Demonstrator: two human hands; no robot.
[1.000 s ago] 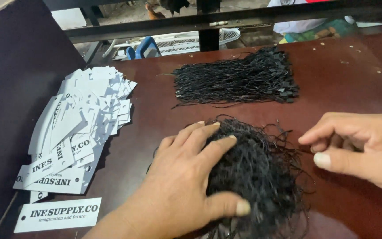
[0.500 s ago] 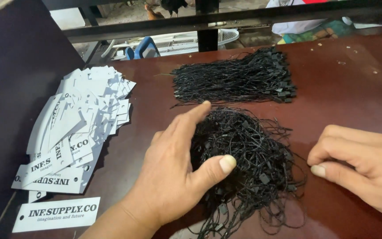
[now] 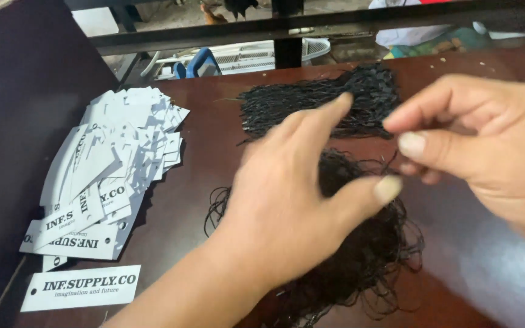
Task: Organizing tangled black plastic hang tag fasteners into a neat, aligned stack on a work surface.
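My left hand (image 3: 293,200) hovers over a tangled heap of black strings (image 3: 366,267) on the dark brown table (image 3: 195,200). Its fingers are spread and it holds nothing. My right hand (image 3: 487,152) is raised to the right of the heap, thumb and forefinger pinched together. A thin black strand (image 3: 391,161) rises from the heap to that pinch. Farther back lies a straighter, neatly laid bundle of black strings (image 3: 311,106), partly hidden by my left fingertips.
A fanned pile of white printed card tags (image 3: 116,158) lies at the left, with one tag (image 3: 83,287) apart near the front edge. A dark panel (image 3: 19,91) stands along the left side. A black metal rail (image 3: 226,30) runs behind the table.
Both hands have lifted off the tangled heap. My left hand rose and spread; my right hand came up and leftward with thumb and forefinger pinched.
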